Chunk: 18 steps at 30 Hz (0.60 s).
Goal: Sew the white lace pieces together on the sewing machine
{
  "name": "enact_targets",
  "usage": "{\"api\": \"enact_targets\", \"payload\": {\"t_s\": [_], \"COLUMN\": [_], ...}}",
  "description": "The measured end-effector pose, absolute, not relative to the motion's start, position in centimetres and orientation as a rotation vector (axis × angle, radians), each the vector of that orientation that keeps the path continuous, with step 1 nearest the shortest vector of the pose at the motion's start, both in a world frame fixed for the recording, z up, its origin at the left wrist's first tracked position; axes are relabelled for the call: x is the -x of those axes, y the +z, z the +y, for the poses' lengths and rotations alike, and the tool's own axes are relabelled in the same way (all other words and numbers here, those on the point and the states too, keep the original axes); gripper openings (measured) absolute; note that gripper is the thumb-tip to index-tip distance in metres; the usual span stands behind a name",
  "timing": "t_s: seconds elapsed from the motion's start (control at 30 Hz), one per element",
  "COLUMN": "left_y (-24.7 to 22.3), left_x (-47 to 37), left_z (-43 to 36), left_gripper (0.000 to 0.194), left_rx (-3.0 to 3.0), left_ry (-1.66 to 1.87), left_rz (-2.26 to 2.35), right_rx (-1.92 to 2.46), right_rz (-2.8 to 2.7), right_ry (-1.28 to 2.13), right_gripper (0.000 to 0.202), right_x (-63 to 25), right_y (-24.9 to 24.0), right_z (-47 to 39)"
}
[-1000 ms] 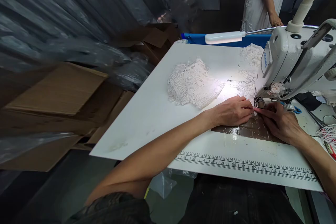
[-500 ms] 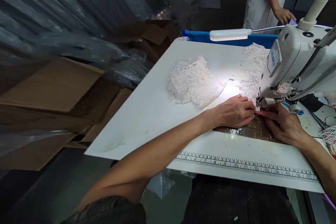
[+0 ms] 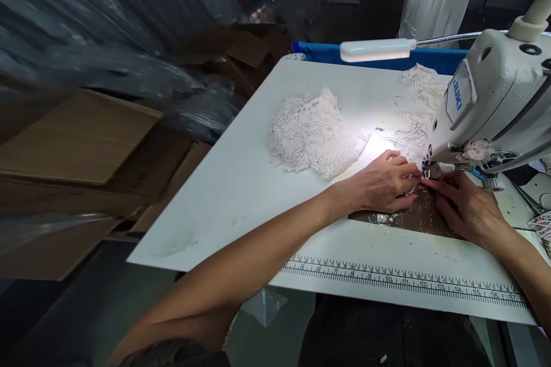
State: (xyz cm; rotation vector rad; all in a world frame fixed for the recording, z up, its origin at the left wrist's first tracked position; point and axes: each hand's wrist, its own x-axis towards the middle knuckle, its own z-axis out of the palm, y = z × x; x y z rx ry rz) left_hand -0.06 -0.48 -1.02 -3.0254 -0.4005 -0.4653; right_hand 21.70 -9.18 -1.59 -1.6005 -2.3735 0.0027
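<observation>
White lace (image 3: 411, 136) runs under the presser foot (image 3: 426, 170) of a white sewing machine (image 3: 482, 86). Just left of the foot, my left hand (image 3: 390, 182) has its fingers bent down and closed on the lace edge. From the right, my right hand (image 3: 469, 203) reaches in beneath the machine head, its index finger and thumb at the lace edge by the foot. The fingertips of both hands nearly meet there, and what lies under them is partly hidden. A bunched pile of white lace (image 3: 316, 135) rests on the table to the left.
The white table (image 3: 241, 206) has a printed ruler (image 3: 396, 279) along its front edge. A lit lamp (image 3: 376, 50) hangs over the back, near a blue strip (image 3: 322, 54). Cardboard boxes (image 3: 77, 137) stand left. Scissors (image 3: 527, 199) lie right. A person in white (image 3: 434, 0) stands behind.
My view has shifted slightly, so the machine appears further right. Both hands stay at the presser foot. The other person's hand and forearm at the back have gone out of view.
</observation>
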Motion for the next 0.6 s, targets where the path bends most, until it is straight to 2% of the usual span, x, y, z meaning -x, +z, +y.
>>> {"api": "enact_targets", "payload": {"t_s": [0.37,0.47,0.6], "left_y": [-1.0,-0.8,-0.5], "left_x": [0.2,0.1,0.0], "left_z": [-0.4,-0.5,-0.4], "left_gripper": [0.039,0.039,0.041], "left_rx": [3.023,3.029,3.056], "left_ry": [-0.399,-0.392,-0.338], "left_rz": [-0.460,-0.489,-0.539], "right_rx": [1.611,1.595,1.563], "right_rz": [-2.422,-2.370,-2.169], "right_ry": [-0.166,-0.053,0.291], "right_gripper": [0.044,0.042,0.040], "right_x": [-20.8,-21.2,-22.2], "right_y": [-1.5,-1.4,-1.0], "right_z": [-9.5,-9.6,-8.9]}}
